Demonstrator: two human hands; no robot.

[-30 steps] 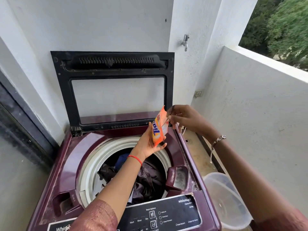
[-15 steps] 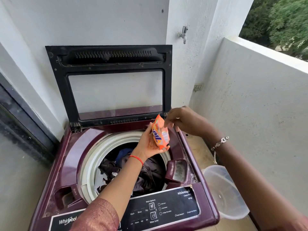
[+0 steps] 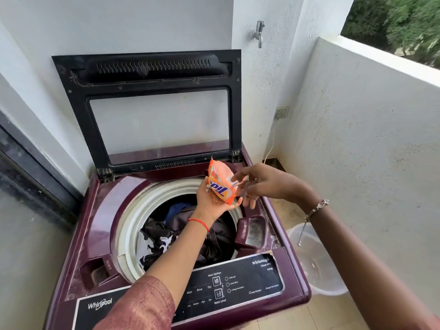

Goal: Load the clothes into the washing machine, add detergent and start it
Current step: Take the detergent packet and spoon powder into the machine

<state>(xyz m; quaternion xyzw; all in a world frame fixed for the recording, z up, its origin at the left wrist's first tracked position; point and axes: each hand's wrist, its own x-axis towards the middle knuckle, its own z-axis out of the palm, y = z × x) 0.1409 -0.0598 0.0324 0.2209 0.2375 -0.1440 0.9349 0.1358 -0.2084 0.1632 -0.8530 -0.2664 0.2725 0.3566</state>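
Note:
A maroon top-loading washing machine point(image 3: 100, 210) stands with its black-framed lid point(image 3: 147, 70) raised against the wall. Dark clothes point(image 3: 190, 236) fill the white-rimmed drum. My left hand point(image 3: 214, 201) holds an orange detergent packet point(image 3: 221, 184) above the drum's far right rim. My right hand point(image 3: 264, 184) is at the packet's right edge, fingers spread, pinching a small torn strip. The detergent tray point(image 3: 252, 232) sits open to the right of the drum. The control panel point(image 3: 238, 282) runs along the near edge.
A translucent plastic bucket point(image 3: 316, 260) stands on the floor right of the machine. A tap point(image 3: 258, 33) juts from the wall above. A white parapet wall point(image 3: 369, 139) closes the right side. A dark door frame point(image 3: 28, 167) lies left.
The packet has tipped from upright to slanted in my left hand. My right hand has pulled slightly away from its top corner, fingers now spread. The camera has moved closer and looks further down.

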